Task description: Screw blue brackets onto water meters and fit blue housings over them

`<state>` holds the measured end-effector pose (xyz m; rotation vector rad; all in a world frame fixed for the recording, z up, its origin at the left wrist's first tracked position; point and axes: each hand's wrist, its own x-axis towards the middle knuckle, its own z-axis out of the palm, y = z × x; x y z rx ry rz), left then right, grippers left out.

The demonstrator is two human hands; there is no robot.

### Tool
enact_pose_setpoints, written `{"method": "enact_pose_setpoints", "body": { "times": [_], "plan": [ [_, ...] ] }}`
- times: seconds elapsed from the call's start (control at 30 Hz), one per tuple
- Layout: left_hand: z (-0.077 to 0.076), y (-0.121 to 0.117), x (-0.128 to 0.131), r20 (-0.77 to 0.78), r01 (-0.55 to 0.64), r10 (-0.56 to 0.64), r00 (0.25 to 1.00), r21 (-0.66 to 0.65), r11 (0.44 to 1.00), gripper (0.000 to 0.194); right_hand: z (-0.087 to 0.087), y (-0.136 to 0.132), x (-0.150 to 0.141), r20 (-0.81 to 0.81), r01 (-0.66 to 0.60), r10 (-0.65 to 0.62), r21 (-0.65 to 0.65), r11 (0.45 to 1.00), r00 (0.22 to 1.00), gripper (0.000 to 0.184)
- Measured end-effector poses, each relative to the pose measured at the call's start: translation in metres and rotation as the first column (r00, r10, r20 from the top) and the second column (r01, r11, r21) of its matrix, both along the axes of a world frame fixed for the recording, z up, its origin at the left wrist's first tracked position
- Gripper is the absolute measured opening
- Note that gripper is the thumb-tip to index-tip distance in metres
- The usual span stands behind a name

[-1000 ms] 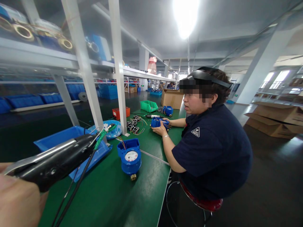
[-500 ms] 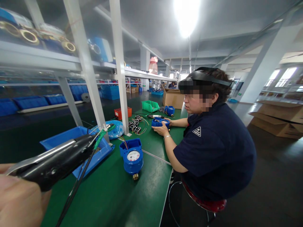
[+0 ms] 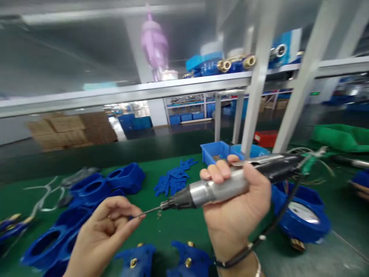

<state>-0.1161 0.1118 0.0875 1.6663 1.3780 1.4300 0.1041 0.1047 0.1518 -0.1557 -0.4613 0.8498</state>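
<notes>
A person's right hand [image 3: 236, 196] grips a silver-and-black corded screwdriver [image 3: 220, 188] above a green table [image 3: 178, 227], while the left hand [image 3: 112, 227] pinches the tip of its thin bit [image 3: 150, 211]; whether a screw sits between those fingertips cannot be told. Blue housings [image 3: 128, 179] lie left of the screwdriver, flat blue parts [image 3: 173, 179] beyond its nose and a blue bin [image 3: 208, 156] behind its body. Right of the screwdriver's grip rests a blue meter [image 3: 314, 231] with a white dial.

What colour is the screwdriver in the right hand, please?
The screwdriver is silver with black ends, seen best in the head view.
</notes>
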Motion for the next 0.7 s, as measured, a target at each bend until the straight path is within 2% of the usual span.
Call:
{"method": "enact_pose_setpoints", "body": {
  "times": [0.1, 0.23, 0.53, 0.7],
  "plan": [
    [0.01, -0.006, -0.004, 0.006, 0.072, -0.073, 0.997, 0.066, 0.995, 0.026, 0.004, -0.002, -0.007, -0.078, -0.125, 0.127, 0.041, 0.991, 0.989, 0.022],
    [0.018, -0.008, 0.008, -0.007, 0.115, -0.116, 0.993, 0.153, 0.981, 0.012, 0.004, -0.003, -0.004, -0.08, -0.124, 0.124, 0.0, 0.992, 0.989, 0.023],
    [0.016, -0.006, 0.003, -0.065, 0.127, -0.117, 0.991, 0.189, 0.974, 0.01, 0.005, 0.0, -0.008, -0.072, -0.128, 0.128, 0.008, 0.992, 0.989, 0.023],
    [0.021, -0.007, 0.003, -0.083, 0.139, -0.124, 0.989, 0.211, 0.968, 0.007, 0.006, -0.001, -0.007, -0.071, -0.135, 0.136, 0.016, 0.991, 0.988, 0.023]
  ]
}}
